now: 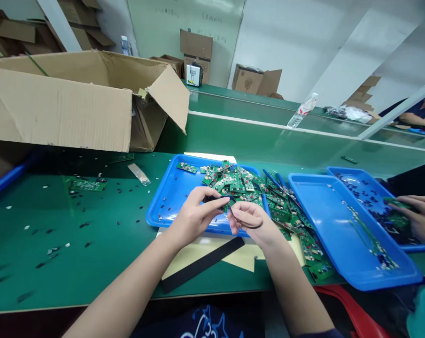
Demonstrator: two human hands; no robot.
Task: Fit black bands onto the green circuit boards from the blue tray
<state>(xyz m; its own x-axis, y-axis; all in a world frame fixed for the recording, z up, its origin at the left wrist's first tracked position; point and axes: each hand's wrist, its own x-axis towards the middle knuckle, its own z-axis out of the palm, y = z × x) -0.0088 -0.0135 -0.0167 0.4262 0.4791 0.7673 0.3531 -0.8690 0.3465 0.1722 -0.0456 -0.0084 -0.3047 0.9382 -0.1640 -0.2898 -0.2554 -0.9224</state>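
My left hand (194, 213) is closed, pinching a small circuit board, mostly hidden by the fingers, above the front of a blue tray (175, 188). Close beside it, my right hand (251, 220) is closed around a thin dark tool (249, 225) that looks like tweezers, its tip near the left fingertips. Behind both hands, a heap of green circuit boards (235, 180) fills the tray's right side. More boards (281, 213) spill onto the table to the right, where blue-handled pliers (274, 178) lie among them.
A black strip (203, 265) lies on yellow paper (240, 258) in front. Two blue trays (314, 202) stand at right, near another person's hand (423, 216) holding a board. A large cardboard box (57, 108) stands back left; small dark scraps litter the green table (103, 253).
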